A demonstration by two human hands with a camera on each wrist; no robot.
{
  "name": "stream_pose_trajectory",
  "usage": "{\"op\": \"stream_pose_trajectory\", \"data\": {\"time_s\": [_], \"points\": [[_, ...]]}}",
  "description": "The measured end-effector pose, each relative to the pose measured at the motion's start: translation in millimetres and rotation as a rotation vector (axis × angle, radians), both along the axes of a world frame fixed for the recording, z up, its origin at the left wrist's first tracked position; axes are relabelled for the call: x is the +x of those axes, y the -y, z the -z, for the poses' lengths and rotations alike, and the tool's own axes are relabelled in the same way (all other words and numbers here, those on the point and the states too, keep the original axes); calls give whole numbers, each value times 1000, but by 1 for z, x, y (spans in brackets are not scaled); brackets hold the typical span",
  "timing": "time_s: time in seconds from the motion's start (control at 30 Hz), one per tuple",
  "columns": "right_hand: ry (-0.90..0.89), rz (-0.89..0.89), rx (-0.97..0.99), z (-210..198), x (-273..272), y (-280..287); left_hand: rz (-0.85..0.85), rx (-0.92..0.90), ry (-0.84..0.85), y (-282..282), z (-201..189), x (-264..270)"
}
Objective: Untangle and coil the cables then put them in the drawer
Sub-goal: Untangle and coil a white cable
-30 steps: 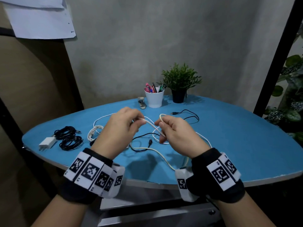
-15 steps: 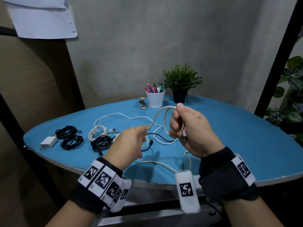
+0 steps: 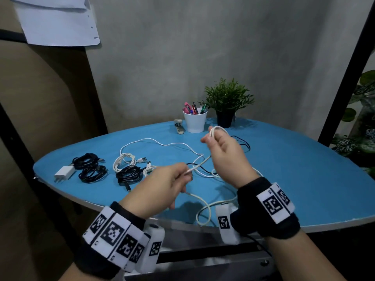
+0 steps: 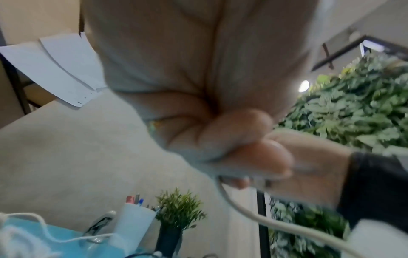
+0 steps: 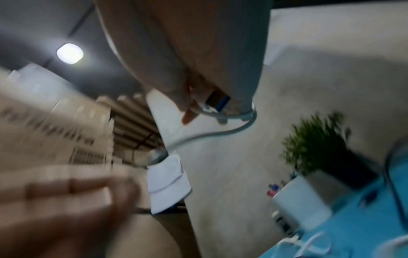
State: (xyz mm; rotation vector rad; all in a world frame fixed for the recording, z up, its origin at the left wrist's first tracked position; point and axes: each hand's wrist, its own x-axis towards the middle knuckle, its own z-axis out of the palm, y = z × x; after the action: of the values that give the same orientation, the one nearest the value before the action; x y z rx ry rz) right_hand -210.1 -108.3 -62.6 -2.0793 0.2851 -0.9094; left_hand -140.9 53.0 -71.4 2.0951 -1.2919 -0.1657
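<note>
Above the blue counter (image 3: 284,169), the right hand (image 3: 225,153) grips small loops of the white cable (image 3: 199,164); the left hand (image 3: 162,185) pinches its taut run lower down.

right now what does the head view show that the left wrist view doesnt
Only the head view shows the coiled black cables and white charger at the table's left, the right hand holding up small loops of the white cable, and the left hand pinching that cable lower down.

Only the left wrist view shows the left hand's curled fingers close up, and a wall of foliage.

Both show the white cable, pen cup, potted plant and blue table.
</note>
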Motion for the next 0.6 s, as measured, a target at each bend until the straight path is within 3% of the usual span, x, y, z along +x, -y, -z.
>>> {"op": "stream_pose_trajectory", "data": {"time_s": [0.07, 0.2, 0.37, 0.6], "points": [[-120, -24, -98, 1, -1, -1, -50, -139, 82, -1, -11, 0], [-177, -115, -15, 2, -3, -4, -211, -332, 281, 4, -25, 16], [-241, -182, -107, 5, -10, -13, -279, -400, 392, 17, -29, 41], [121, -426, 580, -4, -15, -15, -191, -255, 364, 20, -2, 29]]}}
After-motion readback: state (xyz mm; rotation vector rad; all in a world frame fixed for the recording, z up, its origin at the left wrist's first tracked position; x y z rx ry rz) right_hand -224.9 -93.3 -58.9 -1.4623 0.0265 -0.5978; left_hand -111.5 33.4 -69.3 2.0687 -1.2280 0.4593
